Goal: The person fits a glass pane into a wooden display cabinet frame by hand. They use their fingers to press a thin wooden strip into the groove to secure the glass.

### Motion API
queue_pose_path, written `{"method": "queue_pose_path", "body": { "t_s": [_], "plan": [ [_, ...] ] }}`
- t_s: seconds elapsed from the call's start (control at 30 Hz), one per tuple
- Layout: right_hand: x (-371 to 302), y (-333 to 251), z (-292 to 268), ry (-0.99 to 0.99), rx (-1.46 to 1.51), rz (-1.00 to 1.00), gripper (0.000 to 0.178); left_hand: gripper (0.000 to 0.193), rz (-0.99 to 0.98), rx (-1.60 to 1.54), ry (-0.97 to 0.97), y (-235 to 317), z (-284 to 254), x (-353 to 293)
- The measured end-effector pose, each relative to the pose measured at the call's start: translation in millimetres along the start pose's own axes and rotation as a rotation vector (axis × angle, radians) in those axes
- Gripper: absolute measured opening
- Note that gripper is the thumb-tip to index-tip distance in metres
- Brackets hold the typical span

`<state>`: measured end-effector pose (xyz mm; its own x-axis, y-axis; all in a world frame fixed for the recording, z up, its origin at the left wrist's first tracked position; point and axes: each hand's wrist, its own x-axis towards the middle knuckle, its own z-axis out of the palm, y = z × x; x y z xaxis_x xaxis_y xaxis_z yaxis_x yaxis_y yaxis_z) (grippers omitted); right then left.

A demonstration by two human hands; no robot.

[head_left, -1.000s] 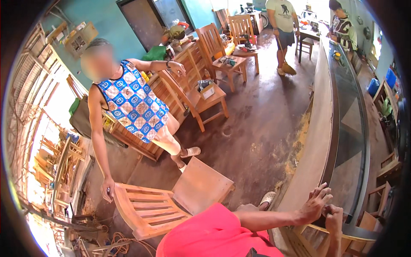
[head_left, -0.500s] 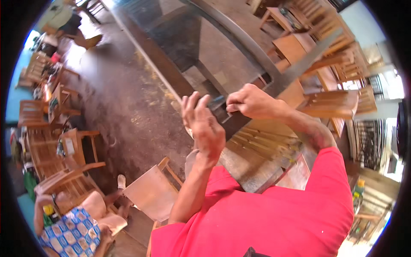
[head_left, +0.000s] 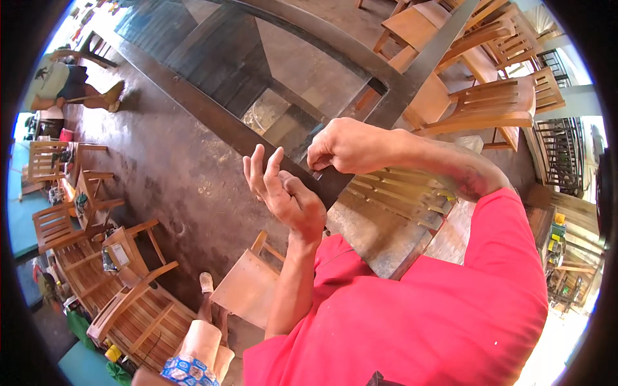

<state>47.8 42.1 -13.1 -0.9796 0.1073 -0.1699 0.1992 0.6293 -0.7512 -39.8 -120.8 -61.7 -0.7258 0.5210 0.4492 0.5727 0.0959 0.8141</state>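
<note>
A dark-stained wooden frame with wide rails and dark boards in one section stretches away in front of me. My right hand is closed in a fist over the near corner of this frame. A tiny pale bit shows under its fingers, but what they hold is hidden. Beside it, my left hand is raised at the outer edge of the near rail. Its fingers are spread and bent a little, and nothing shows in it.
A slatted wooden piece lies on a worn bench top right of my hands. Wooden chairs crowd the right. A bare wooden seat and slatted benches stand left. One person sits lower left; another is far left.
The view has swung, so the frame lies further left and the seated person lower. My left hand's fingers have spread. The right fist stays at the frame's corner.
</note>
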Motion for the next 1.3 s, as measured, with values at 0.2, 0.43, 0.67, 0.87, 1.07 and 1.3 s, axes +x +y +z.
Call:
{"method": "queue_pose_path", "body": {
  "t_s": [0.2,0.43,0.67,0.87,1.07,1.3],
  "plan": [
    [-7.4,-0.6,23.1,0.242,-0.184,-0.113,0.009,0.037,0.001,-0.008,-0.005,1.3,2.8,-1.3],
    [-7.0,20.7,0.6,0.137,-0.177,-0.225,0.009,0.039,0.001,0.044,-0.003,-0.9,-1.6,-0.3],
    [-4.8,2.3,23.8,0.249,-0.119,-0.202,0.011,0.035,-0.025,0.010,-0.014,0.5,0.7,-0.6],
    [-5.2,9.2,19.2,0.162,-0.126,-0.248,0.016,0.038,0.012,0.013,0.008,-0.4,1.2,-2.1],
    [-5.5,6.3,27.2,0.252,-0.160,-0.220,0.012,0.040,0.006,0.046,-0.004,3.3,1.0,-0.4],
    [-12.9,17.7,16.2,0.146,-0.212,-0.249,0.016,0.033,0.003,0.056,0.029,3.4,3.8,-4.6]
  ]
}}
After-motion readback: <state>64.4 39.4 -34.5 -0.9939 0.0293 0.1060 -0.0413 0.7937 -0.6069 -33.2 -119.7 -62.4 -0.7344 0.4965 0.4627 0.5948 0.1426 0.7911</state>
